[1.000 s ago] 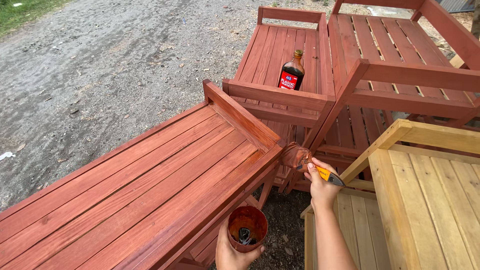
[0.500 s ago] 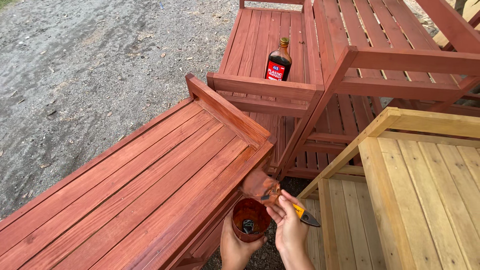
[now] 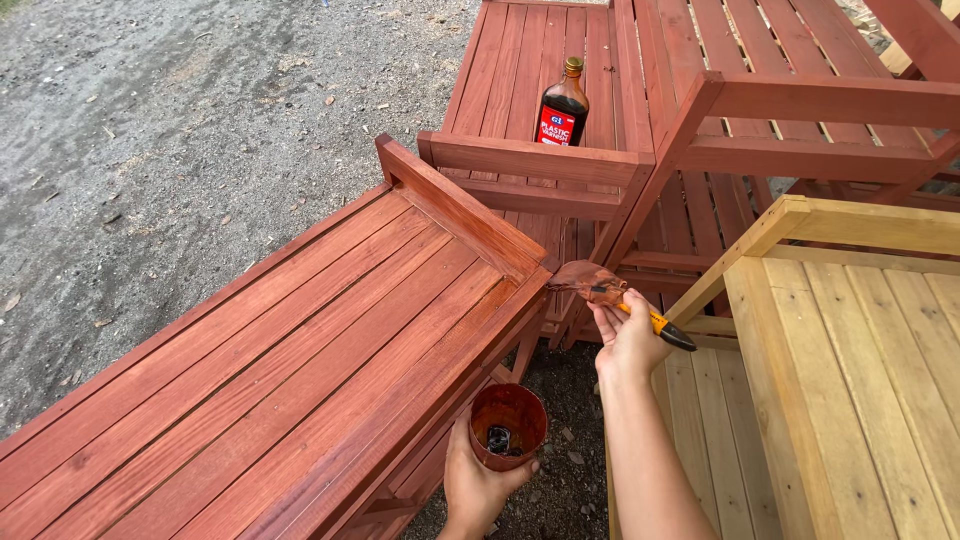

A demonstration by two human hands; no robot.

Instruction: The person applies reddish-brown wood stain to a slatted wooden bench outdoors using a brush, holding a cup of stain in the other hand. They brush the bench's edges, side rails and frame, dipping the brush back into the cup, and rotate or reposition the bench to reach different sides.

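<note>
Right hand (image 3: 628, 335) grips a yellow-handled brush (image 3: 610, 295), its stained head pointing left, at the corner of the red-stained desk (image 3: 300, 330); left hand (image 3: 480, 480), below and to its left, clasps the stain cup (image 3: 508, 425), mouth up
</note>
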